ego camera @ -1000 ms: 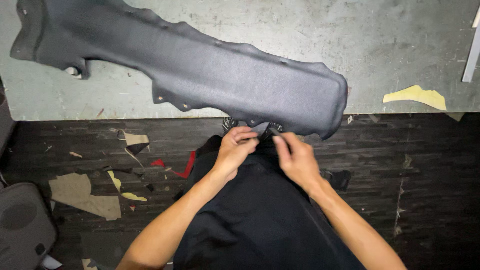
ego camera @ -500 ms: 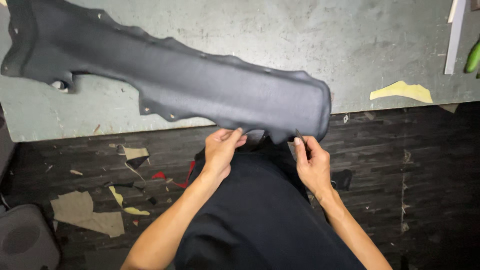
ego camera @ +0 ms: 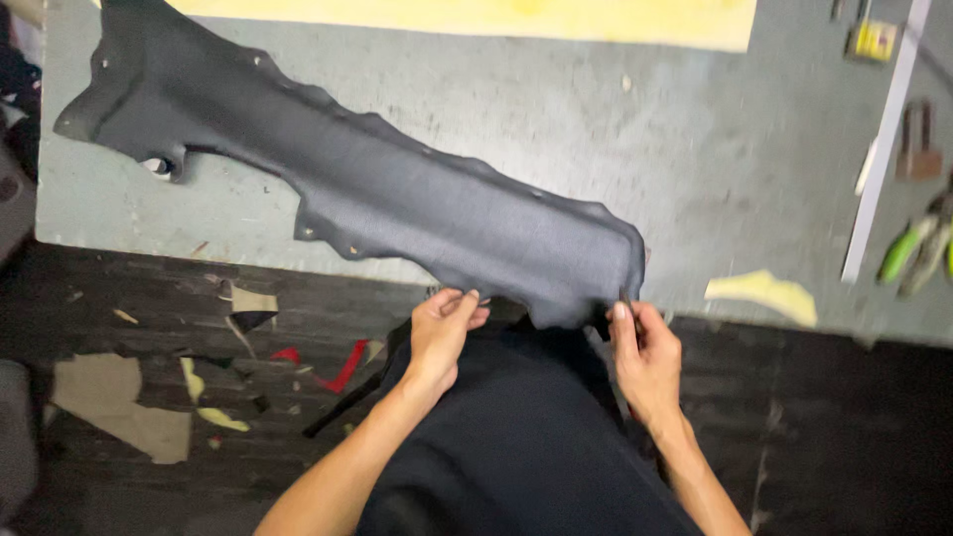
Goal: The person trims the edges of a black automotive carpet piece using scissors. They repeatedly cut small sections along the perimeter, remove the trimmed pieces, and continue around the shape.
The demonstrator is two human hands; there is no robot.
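A: Hands?

B: Left hand (ego camera: 444, 333) pinches the near edge of the dark moulded fabric panel (ego camera: 397, 199); right hand (ego camera: 645, 352) pinches the same edge at the panel's near right corner. Fingers closed on the material, both.

A: Panel position?

B: Lies on the grey table (ego camera: 754, 179), near end overhanging toward the body. Long axis runs from the hands up-left to the far corner. Right hand sits nearer the panel's end.

A: Surroundings?

B: Yellow scrap (ego camera: 762, 293) right of it; offcuts (ego camera: 119, 417) on the dark floor.
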